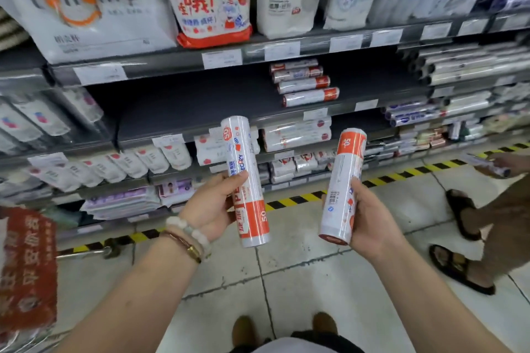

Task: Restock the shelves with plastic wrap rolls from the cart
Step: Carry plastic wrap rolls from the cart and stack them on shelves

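My left grip and right grip each clamp a white-and-orange plastic wrap roll, next bound for the dark shelf at frame centre.

Roll in left hand: white, orange bands (blue lettering). Roll in right hand: white, orange top band. Shelved rolls: white, red-orange ends. Floor tape: yellow-black stripes. Shelf: dark grey. Bracelet: pale beads.
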